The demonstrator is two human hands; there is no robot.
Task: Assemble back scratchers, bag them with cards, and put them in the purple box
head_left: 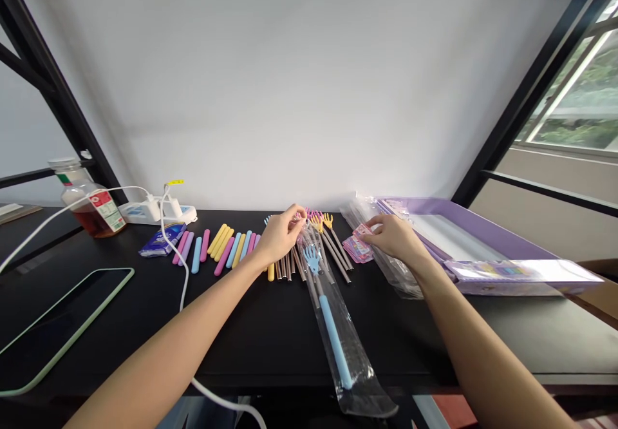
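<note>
A blue hand-shaped back scratcher (pixel 332 329) lies in a long clear plastic sleeve (pixel 355 377) down the middle of the black table (pixel 251 332). My left hand (pixel 281 236) pinches the top end of that sleeve, fingers closed. My right hand (pixel 393 236) rests with fingers closed on a small stack of pink printed cards (pixel 356 247). Between the hands lie several more scratchers (pixel 333 239) with metal rods and coloured heads.
Several pastel handle grips (pixel 223 247) lie in a row left of my left hand. A purple box (pixel 463 236) with clear bags sits at the right. At the left are a tablet (pixel 53 326), a bottle (pixel 87 200), a power strip (pixel 159 210), a white cable and a blue packet (pixel 161 241).
</note>
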